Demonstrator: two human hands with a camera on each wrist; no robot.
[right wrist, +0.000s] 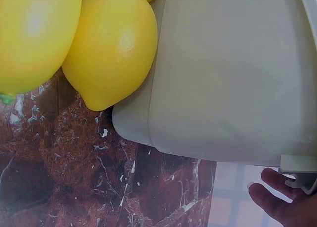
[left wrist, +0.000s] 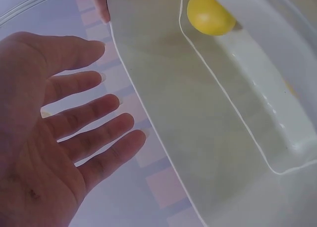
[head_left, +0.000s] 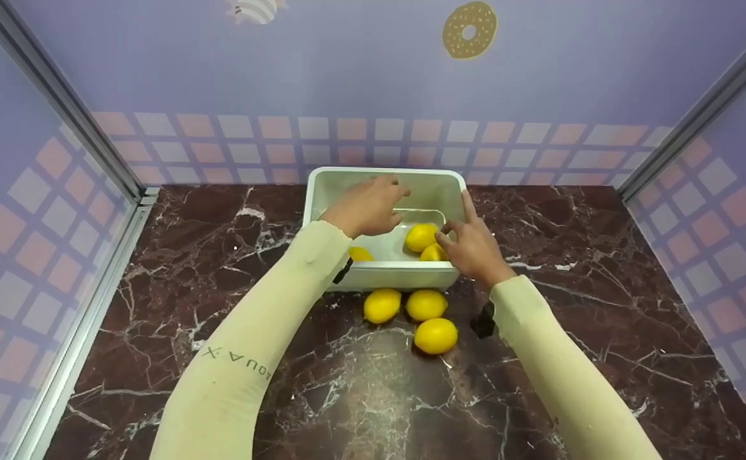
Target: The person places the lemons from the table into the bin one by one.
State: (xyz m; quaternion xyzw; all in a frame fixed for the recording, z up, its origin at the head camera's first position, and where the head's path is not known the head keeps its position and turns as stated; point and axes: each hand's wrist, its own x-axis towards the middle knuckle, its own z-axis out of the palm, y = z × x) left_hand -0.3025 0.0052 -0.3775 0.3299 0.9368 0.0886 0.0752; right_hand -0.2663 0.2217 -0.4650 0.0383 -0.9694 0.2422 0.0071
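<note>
A white plastic bin (head_left: pixel 386 278) stands on the table against the back wall. Inside it are a lemon (head_left: pixel 421 237) and another lemon (head_left: pixel 433 252) at the right, plus a partly hidden lemon (head_left: pixel 360 254) at the front left. My left hand (head_left: pixel 370 204) hovers over the bin with its fingers spread; in the left wrist view the palm (left wrist: pixel 39 172) holds nothing. At the bin's right side my right hand (head_left: pixel 475 249) grips the rim, thumb toward the inside and fingers along the outside. Its fingertips (right wrist: pixel 267 200) show beneath the rim in the right wrist view.
In front of the bin, three lemons lie close together: one lemon (head_left: pixel 382 305) at left, one lemon (head_left: pixel 426 305) at right, one lemon (head_left: pixel 436 336) nearest me. The dark marbled tabletop (head_left: pixel 220 255) is bounded by patterned walls (head_left: pixel 373 70) at the back and sides.
</note>
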